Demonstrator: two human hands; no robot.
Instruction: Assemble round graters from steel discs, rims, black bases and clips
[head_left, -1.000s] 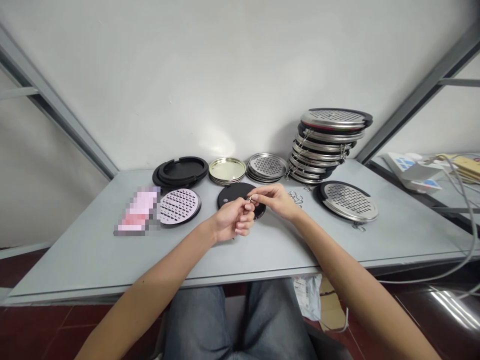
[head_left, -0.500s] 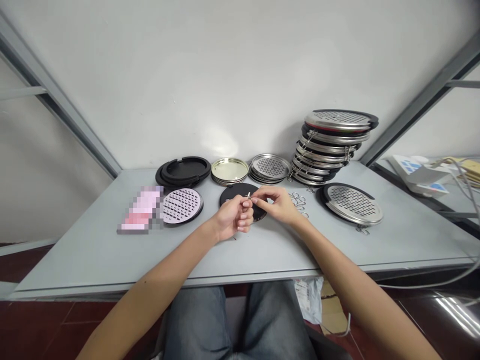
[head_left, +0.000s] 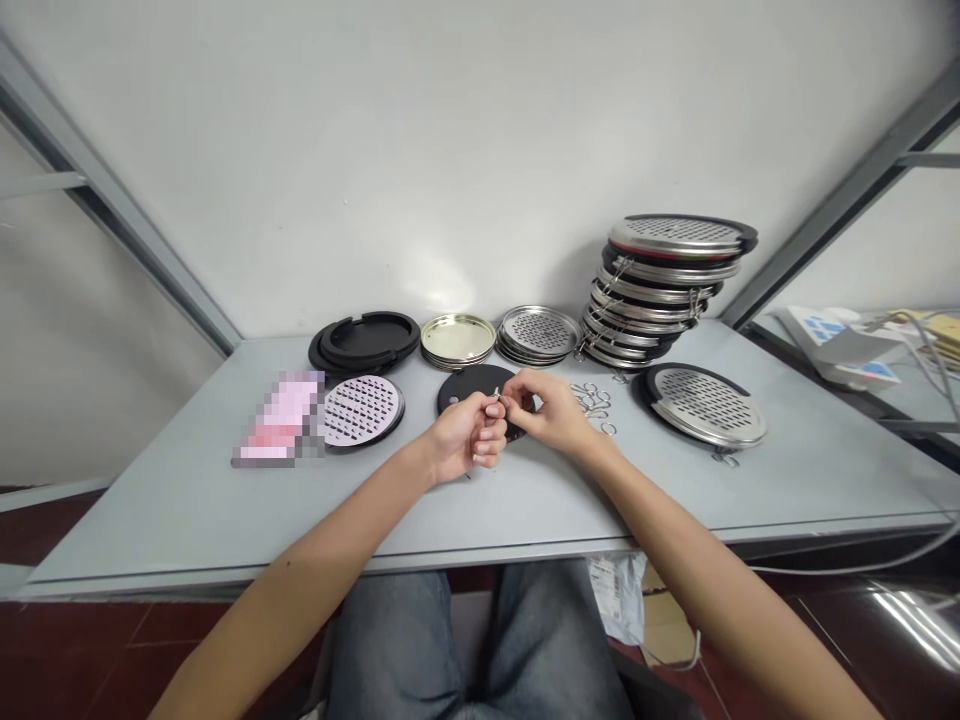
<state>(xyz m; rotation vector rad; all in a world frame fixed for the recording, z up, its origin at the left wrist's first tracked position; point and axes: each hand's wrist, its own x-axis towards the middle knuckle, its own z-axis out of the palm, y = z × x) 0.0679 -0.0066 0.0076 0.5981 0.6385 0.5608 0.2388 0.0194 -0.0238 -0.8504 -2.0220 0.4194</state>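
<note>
One small metal piece, between your hands above the middle of the surface, well back from its front edge. Left hand: grip closed, thumb and forefinger clamped on the piece, other fingers curled in. Right hand: grip together, fingertips pinched on the same piece from the right; exact contact too small to read.

Change over the last second: your right fingers went from nearly straight to bent; left hand about the same. I read that as you working the piece itself, not the black disc lying behind it. Can't tell if your hands touch the disc. Loose rings right of your hands, grater stack near the back right corner: same spots.
</note>
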